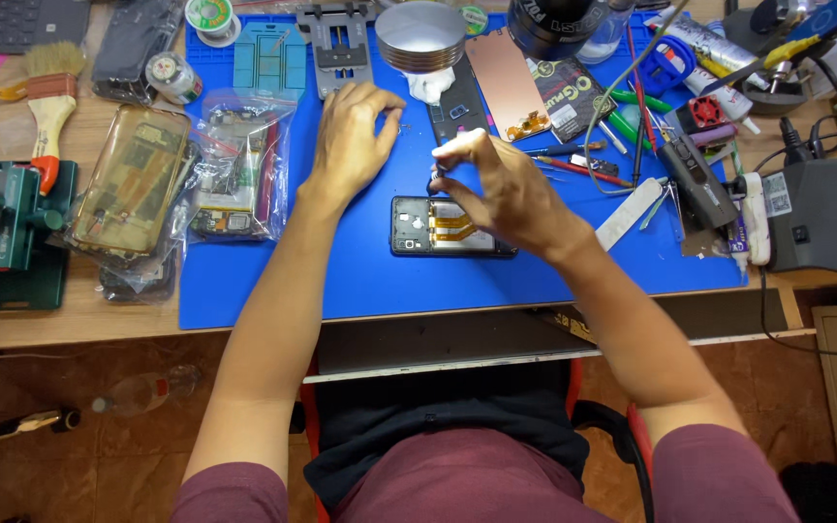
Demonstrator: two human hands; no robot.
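I see my right hand [501,189] with its grip pinched on a small dark tool, poised directly above the opened black phone body [450,227] lying flat on the blue silicone mat [360,281]. My left hand [351,136] rests spread on the mat, empty, for steadiness I think.

Worktop: wooden bench [79,324], crowded to its edges.
Centre: blue mat [273,281] reaching the front edge.
Left edge: green vise [7,228], paintbrush [48,97], bagged phone parts [234,165] (overlapping the mat).
Right edge: grey station [825,213].
On mat: opened phone [418,228].
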